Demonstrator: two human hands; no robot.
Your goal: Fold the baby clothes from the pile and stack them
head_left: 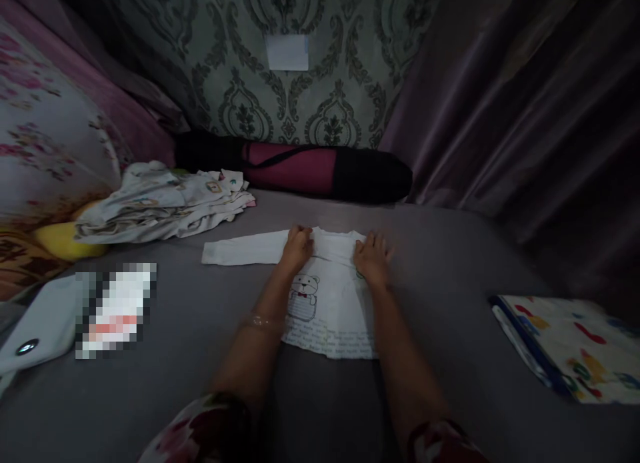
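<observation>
A small white shirt [345, 309] lies flat on a grey sheet [435, 283], right in front of the person, its collar facing the wall [340, 109]. A bear print [303, 293] sits on its chest, with rows of small lettering near the hem, and one sleeve [240, 249] stretches out to the left. The left hand [299, 246] rests at that sleeve's shoulder, fingers [296, 230] curled down; whether they pinch the cloth, I cannot tell. The right hand [373, 257] lies over the opposite shoulder, its fingers spread and closed around nothing (they are a little blurred). A clear band [260, 321] circles the left forearm.

Farther left are a pale device [45, 316], a pixelated item [123, 309] just beside it and, behind them, a heap of clothes [170, 203]. At right lies a folded patterned cloth [585, 346]. A long black-and-pink bag [300, 168] runs along the wall, beside a purple curtain [480, 103].
</observation>
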